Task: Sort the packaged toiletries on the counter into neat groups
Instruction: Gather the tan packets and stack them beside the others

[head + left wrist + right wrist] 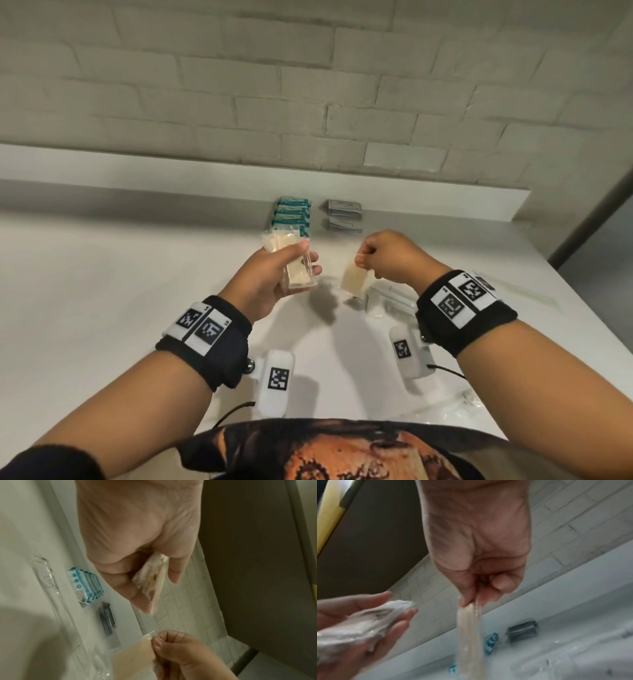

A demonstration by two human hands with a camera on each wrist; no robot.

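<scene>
My left hand holds a small stack of cream packets in clear wrap above the white counter. My right hand pinches the top edge of one more cream packet, which hangs down over the counter just right of the stack. At the back stand a neat row of teal-and-white packets and, to its right, a pile of grey sachets.
Long clear-wrapped items lie on the counter under and right of my right hand, another near the right edge. A raised ledge and white brick wall close off the back. The counter ends at right.
</scene>
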